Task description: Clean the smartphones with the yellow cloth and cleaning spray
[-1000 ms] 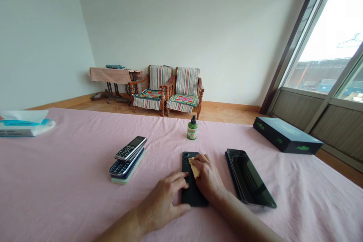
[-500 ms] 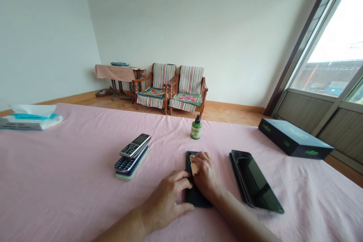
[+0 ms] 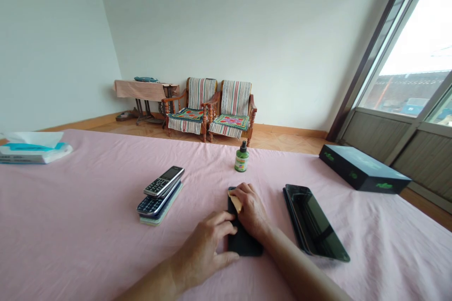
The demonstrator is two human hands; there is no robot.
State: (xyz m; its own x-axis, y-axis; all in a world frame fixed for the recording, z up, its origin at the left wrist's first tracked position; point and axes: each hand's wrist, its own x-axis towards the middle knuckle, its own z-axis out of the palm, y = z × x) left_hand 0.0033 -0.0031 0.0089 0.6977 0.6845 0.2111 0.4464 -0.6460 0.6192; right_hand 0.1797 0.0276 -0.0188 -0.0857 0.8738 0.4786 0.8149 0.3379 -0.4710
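A dark smartphone [image 3: 245, 243] lies back up on the pink cloth in front of me. My left hand [image 3: 208, 242] steadies it, fingertips pressing on its left side and thumb by the lower left corner. On the phone's upper part, my right hand [image 3: 250, 209] is closed around a small yellow cloth [image 3: 235, 202] and presses it to the surface. The right hand hides the phone's upper right side and most of its camera area. Beyond the phone stands a green spray bottle [image 3: 242, 159] with a black top.
Left of my hands is a stack of keypad phones [image 3: 162, 190]. A dark tablet [image 3: 318, 223] lies on another flat device to the right. Farther out are a black box [image 3: 363, 169] and a tissue pack [image 3: 35, 148]. Two wooden chairs [image 3: 231, 108] stand beyond the pink-covered surface.
My right hand has moved the yellow cloth slightly up toward the phone's top end, covering the camera lenses. My left hand stays against the phone. The whole view has shifted slightly.
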